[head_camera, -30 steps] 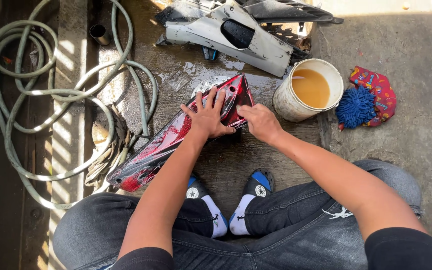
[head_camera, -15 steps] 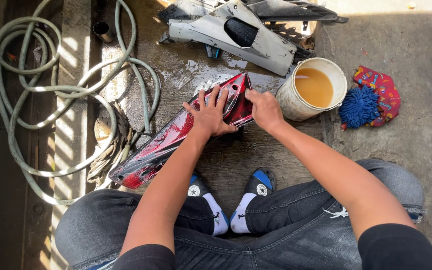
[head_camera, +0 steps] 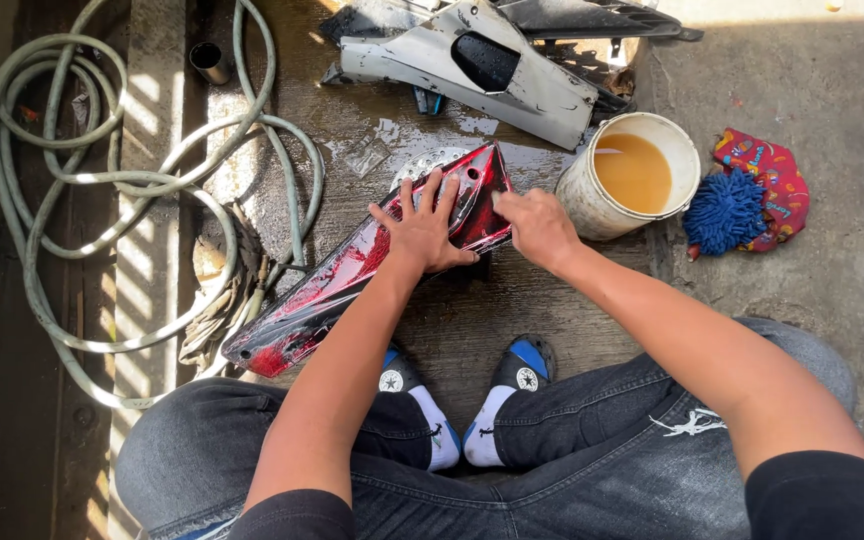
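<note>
Head view shows two shoes (head_camera: 472,400) nearest. Past them, the left hand (head_camera: 422,225) lies flat with fingers spread on a red and black panel (head_camera: 352,275) on the wet ground. The right hand (head_camera: 537,228) curls closed against the panel's top end. Farther off stands a bucket (head_camera: 592,205).

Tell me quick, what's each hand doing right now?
Left hand: open, fingers spread flat on the red panel.
Right hand: closed at the panel's edge; held item cannot be told.

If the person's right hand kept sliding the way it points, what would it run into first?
The right hand points left across the red panel, so it would probably meet the left hand first, spread flat there.
</note>
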